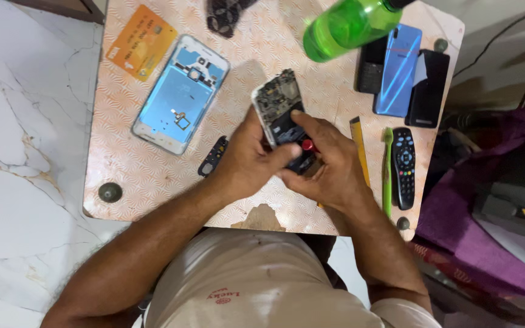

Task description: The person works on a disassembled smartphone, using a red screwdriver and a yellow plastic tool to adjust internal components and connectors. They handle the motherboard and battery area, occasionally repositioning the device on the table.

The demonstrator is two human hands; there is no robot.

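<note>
Mid-surface, my left hand (251, 159) grips the opened phone (279, 106), board bare; my right hand's (326, 164) fingers pinch a red-tipped tool (307, 146). Its frame (180, 92) already lies near the far-left corner.

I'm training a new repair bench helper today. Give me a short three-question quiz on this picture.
1. True or false: both hands, left hand and right hand, are on the opened phone.
2. Which lies nearest the table's top left corner? A) orange card B) remote control C) green bottle
3. What colour is the tip of the tool at the right hand's fingers?

Key: 1 true; 2 A; 3 red.
</note>
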